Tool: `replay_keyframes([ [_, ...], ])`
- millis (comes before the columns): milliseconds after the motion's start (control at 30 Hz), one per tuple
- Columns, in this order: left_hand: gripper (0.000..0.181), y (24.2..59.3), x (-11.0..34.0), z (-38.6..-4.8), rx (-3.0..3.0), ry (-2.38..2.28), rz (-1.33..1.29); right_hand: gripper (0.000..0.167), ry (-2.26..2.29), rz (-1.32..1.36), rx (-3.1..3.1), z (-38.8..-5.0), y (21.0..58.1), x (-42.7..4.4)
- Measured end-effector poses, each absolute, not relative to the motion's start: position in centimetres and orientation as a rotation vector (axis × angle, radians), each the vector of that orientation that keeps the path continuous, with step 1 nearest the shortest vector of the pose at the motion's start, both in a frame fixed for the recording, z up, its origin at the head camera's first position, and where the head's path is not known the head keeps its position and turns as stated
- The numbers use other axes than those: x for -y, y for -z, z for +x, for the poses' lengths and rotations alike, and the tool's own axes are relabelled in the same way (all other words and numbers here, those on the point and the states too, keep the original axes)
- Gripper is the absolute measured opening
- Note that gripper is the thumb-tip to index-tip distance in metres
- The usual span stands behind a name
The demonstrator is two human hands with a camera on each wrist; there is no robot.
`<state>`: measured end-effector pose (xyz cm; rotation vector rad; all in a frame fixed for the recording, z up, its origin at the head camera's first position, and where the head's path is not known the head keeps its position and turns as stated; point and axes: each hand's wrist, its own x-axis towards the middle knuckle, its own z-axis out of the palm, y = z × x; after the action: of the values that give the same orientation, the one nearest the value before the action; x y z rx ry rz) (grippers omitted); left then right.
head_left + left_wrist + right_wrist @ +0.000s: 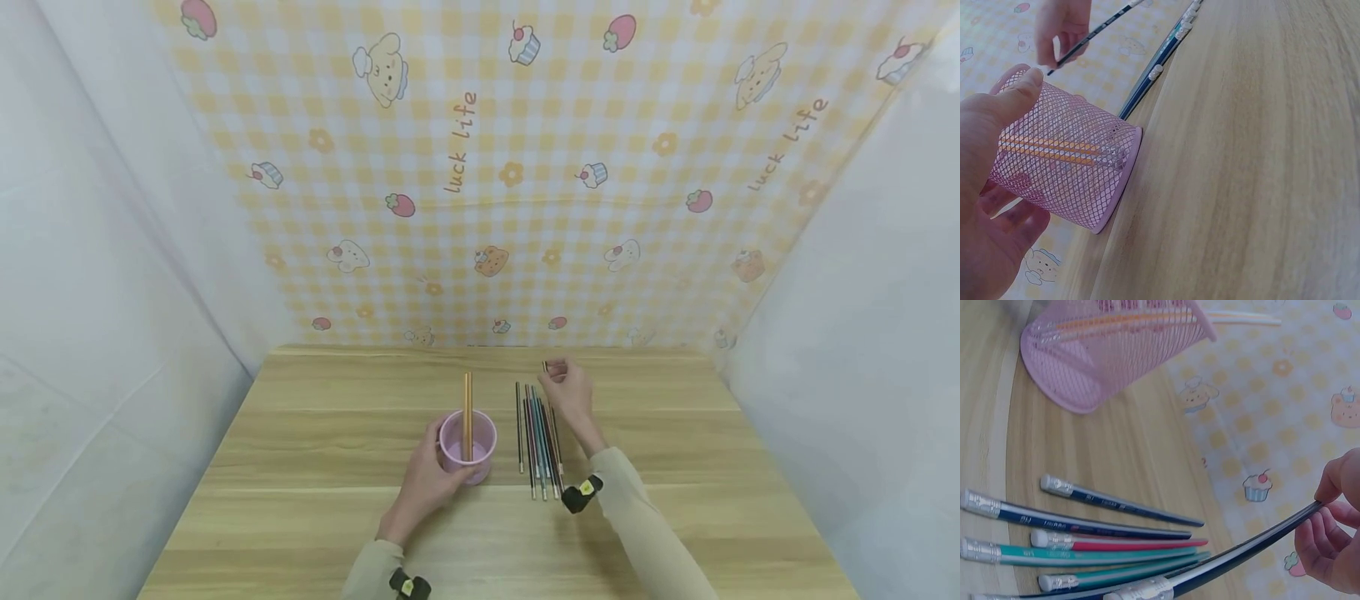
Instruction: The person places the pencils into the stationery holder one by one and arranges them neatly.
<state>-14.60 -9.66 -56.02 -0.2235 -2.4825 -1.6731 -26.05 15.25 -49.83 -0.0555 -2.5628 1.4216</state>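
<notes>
A pink mesh cup (480,475) stands upright on the table, two yellow-orange pencils (468,417) leaning inside it. My left hand (429,482) grips the cup's side, thumb near the rim in the left wrist view. To the cup's right lies a bundle of dark, green and red pencils (542,450), eraser ends toward me. Above the bundle's far end, my right hand (570,392) pinches a dark pencil (1235,557) by its tip; the pencil's eraser end hangs over the other pencils in the right wrist view.
The wooden table (315,467) meets a yellow checked cloth (495,217) at its back edge. White sheets (97,333) hang on the left and right sides. A dark band sits on each sleeve.
</notes>
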Motion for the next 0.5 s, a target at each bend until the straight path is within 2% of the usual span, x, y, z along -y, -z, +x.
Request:
replay_keyframes([
  [500,0.096,56.1,9.6,-14.7,2.498,1.668,-0.200,0.029,-1.482,0.053,2.395,-24.3,46.6,-13.0],
])
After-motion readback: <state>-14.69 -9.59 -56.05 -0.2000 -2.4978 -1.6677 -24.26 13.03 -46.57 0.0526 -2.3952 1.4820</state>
